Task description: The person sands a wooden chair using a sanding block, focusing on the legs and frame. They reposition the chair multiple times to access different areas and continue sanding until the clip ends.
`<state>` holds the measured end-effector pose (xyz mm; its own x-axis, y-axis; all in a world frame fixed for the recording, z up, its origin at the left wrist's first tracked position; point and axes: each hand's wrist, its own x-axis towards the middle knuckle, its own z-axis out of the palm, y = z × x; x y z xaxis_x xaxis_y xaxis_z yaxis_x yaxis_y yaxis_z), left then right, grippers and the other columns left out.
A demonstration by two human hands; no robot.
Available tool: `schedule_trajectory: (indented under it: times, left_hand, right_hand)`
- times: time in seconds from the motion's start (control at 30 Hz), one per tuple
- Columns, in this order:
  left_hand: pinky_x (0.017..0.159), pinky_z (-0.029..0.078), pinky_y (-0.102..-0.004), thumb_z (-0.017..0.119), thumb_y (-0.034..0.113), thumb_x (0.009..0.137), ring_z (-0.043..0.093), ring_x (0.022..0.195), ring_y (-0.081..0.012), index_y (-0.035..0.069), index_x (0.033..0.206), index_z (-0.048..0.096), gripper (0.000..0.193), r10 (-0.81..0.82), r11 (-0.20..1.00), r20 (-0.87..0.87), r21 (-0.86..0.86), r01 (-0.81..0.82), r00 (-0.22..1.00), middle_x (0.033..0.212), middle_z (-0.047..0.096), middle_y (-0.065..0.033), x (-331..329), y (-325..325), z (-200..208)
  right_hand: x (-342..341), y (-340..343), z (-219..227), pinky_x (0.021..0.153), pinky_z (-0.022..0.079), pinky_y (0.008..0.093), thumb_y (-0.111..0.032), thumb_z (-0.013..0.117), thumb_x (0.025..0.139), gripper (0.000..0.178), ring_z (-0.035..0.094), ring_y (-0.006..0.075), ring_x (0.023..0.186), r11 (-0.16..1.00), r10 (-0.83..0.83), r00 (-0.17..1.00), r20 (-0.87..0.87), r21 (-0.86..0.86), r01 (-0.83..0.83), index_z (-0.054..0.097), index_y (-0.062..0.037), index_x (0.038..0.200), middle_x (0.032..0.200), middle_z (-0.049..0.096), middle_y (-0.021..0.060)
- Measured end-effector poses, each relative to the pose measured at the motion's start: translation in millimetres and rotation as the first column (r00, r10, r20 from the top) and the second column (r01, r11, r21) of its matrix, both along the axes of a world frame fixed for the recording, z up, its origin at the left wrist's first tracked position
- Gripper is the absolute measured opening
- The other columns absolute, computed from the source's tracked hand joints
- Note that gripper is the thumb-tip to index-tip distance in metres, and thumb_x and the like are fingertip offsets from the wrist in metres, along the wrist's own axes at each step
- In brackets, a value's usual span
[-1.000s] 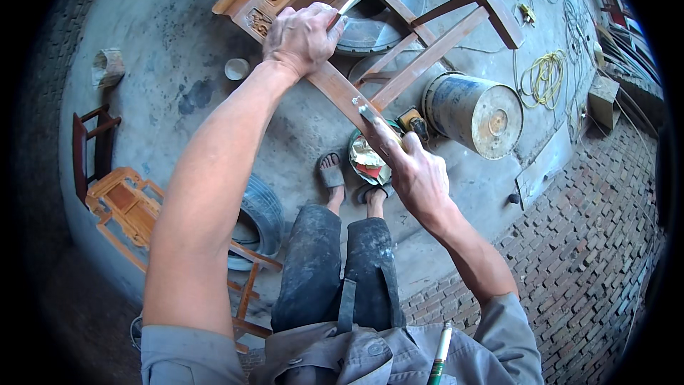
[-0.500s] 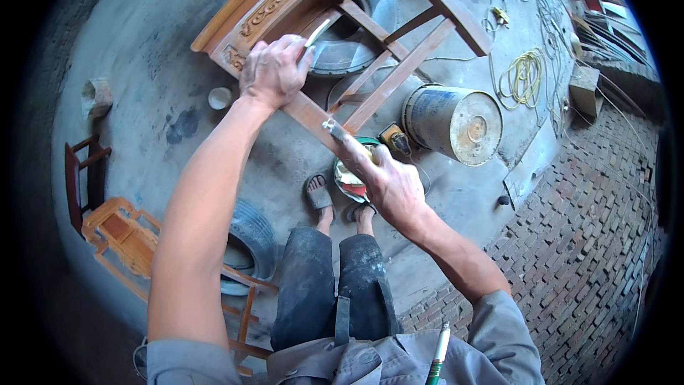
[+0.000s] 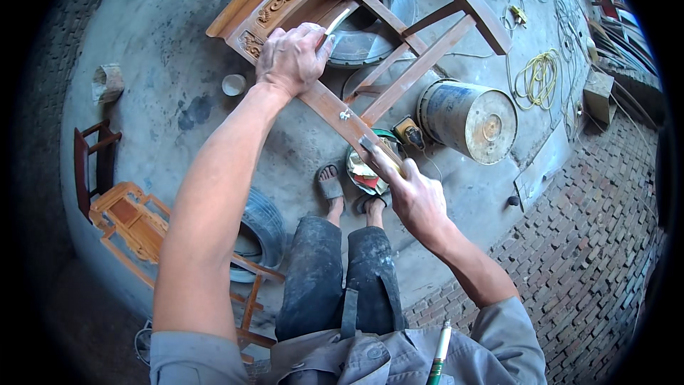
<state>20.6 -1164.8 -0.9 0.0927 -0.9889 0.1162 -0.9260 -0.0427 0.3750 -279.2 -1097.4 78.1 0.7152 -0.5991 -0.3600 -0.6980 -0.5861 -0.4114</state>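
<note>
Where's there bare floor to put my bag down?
Concrete lies bare between the cup and the dark wood piece. Another patch is below the bucket, right of the right hand. It's crowded around the green-rimmed basin, with the sander, carved frame and feet close by.

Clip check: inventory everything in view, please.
Carved wooden chair: 1, brown, upper centre
Putty knife: 1, grey, centre
Thin strip: 1, whitish, upper centre
Tyres: 2, grey, upper centre and lower left
Bucket: 1, whitish, lying right of chair
Scrap tub: 1, green-rimmed, centre
Power tool: 1, yellow, beside bucket
Coiled cord: 1, yellow, upper right
Openwork chair: 1, orange, lower left
Wooden frame: 1, reddish, far left
Round cup: 1, whitish, upper left
Hollow container: 1, pale, far left
Brick paving: 1, brown, lower right
Sandals: 2, grey, below tub
Left grip: 1, bare, on chair
Right grip: 1, bare, on putty knife
</note>
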Motion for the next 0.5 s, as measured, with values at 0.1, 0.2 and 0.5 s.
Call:
schedule_trajectory:
  times: [0.1, 0.2, 0.5]
  left_hand:
    - [0.085, 0.048, -0.0415, 0.052, 0.033, 0.097, 0.066, 0.091, -0.0323, 0.007, 0.108, 0.069, 0.032, 0.002, 1.0, -0.002, -0.012, -0.002, 1.0, 0.111, 0.069, -0.009, -1.1, 1.6, 0.1]
    - [0.084, 0.049, -0.041, 0.053, 0.034, 0.097, 0.067, 0.089, -0.032, 0.008, 0.106, 0.069, 0.032, 0.011, 1.0, 0.012, -0.002, -0.011, 1.0, 0.108, 0.069, -0.0089, -3.3, -3.4, 3.3]
    - [0.081, 0.05, -0.0489, 0.052, 0.044, 0.098, 0.065, 0.087, -0.0401, 0.007, 0.102, 0.069, 0.042, 0.08, 0.991, 0.069, 0.104, -0.087, 0.994, 0.099, 0.07, -0.0176, -2.9, -2.9, 3.6]
  right_hand:
    - [-6.4, 7.2, -4.8, 0.053, 0.055, 0.0422, -0.009, 0.059, 0.083, 0.073, 0.067, 0.0336, 0.067, 1.0, -0.006, 1.0, 0.015, -0.017, 0.006, 0.037, -0.0245, 0.15, 0.099, 0.057, 0.0159]
    - [27.5, -9.4, -9.1, 0.052, 0.054, 0.0425, -0.01, 0.059, 0.084, 0.074, 0.065, 0.034, 0.063, 0.998, -0.053, 0.996, 0.072, -0.035, 0.055, 0.035, -0.0267, 0.152, 0.093, 0.056, 0.0161]
    - [-48.8, 25.7, -14.1, 0.068, 0.056, 0.0354, -0.001, 0.067, 0.082, 0.029, 0.072, 0.0321, 0.084, 0.829, -0.559, 0.684, 0.469, 0.289, 0.48, 0.064, -0.0066, 0.11, 0.09, 0.07, 0.0189]
